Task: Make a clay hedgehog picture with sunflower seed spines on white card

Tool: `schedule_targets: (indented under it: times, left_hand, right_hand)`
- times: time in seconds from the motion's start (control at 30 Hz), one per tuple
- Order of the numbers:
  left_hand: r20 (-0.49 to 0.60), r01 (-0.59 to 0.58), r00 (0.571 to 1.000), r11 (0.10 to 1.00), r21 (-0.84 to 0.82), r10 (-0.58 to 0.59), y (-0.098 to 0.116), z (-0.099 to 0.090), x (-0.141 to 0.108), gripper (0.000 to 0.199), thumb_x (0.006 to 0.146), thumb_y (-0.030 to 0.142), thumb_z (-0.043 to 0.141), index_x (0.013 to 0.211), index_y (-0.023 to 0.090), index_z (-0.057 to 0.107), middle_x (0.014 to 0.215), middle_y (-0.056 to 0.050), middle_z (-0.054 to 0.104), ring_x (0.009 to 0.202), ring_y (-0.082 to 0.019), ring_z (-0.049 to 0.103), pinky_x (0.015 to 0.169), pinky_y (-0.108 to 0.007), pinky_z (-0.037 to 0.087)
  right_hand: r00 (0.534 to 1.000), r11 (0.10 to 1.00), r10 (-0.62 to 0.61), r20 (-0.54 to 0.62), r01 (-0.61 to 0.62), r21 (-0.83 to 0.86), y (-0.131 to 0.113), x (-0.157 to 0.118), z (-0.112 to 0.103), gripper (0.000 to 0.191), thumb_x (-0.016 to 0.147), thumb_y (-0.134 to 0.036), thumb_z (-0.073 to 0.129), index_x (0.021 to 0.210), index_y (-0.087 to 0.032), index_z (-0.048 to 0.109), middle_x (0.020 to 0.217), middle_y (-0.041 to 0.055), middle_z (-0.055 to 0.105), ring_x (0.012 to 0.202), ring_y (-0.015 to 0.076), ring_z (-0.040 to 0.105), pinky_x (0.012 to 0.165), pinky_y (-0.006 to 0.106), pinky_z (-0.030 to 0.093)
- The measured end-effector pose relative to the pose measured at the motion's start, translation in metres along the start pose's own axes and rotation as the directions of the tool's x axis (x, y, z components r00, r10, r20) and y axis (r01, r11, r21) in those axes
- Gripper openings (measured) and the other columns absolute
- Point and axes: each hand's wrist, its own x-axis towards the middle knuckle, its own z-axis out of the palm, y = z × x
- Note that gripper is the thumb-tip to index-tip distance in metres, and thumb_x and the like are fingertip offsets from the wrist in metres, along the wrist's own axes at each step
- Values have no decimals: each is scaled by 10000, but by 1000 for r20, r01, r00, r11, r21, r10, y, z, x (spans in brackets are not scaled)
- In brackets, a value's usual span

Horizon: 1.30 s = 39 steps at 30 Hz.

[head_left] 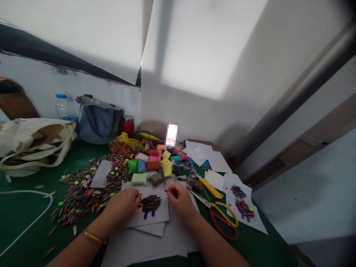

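A white sheet of paper lies in front of me with a hedgehog figure on it. The hedgehog's back is made of sunflower seeds, its face is pink, and its legs are purple. My left hand rests on the sheet beside the pink face, fingers curled together; whatever they hold is hidden. At the sheet's right edge, my right hand is closed in a pinch. A small dark sliver sticks out from its fingertips, too small to identify.
Loose sunflower seeds mixed with colored balls spread to the left. Packets of colored clay lie behind the sheet. Scissors and a yellow utility knife are at right, near finished hedgehog pictures. Bags and a red jar stand behind.
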Motion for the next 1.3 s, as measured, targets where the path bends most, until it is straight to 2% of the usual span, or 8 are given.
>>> schedule_targets:
  times: [1.3]
  left_hand:
    - [22, -13, 1000, 1000, 18, 13, -2, 1, 3, 380, 935, 359, 355, 788, 186, 659, 885, -124, 710, 801, -252, 657, 652, -320, 393]
  right_hand:
    - [998, 999, 54, 30, -54, 6, 0, 1, 0, 34, 757, -188, 574, 742, -212, 593, 700, -19, 567, 646, 149, 523, 587, 251, 396]
